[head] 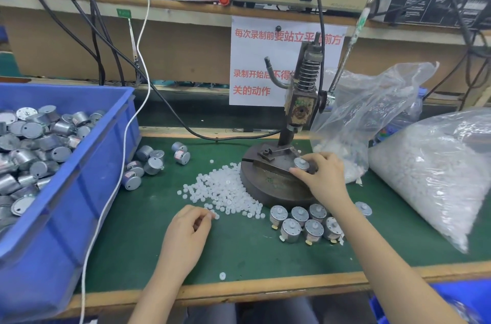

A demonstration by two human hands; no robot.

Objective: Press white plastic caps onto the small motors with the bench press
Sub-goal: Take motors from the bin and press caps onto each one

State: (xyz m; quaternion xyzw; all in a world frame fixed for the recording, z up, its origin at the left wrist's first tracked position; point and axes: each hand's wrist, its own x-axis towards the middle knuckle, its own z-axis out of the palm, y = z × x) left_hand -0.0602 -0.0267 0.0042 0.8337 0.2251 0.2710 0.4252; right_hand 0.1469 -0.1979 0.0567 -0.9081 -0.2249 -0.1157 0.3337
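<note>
Green matting covers the worktop [239,249], where the bench press [300,111] stands on its round base. The right hand [321,175] grips a small motor [301,164] seated on that base, below the ram. The left hand [188,228] rests with fingers curled at the near edge of the loose pile of white plastic caps [225,188]; I cannot tell whether it pinches one. Capped motors [305,222] stand grouped just before the base, and a blue bin [79,164] of motors sits at far left.
</note>
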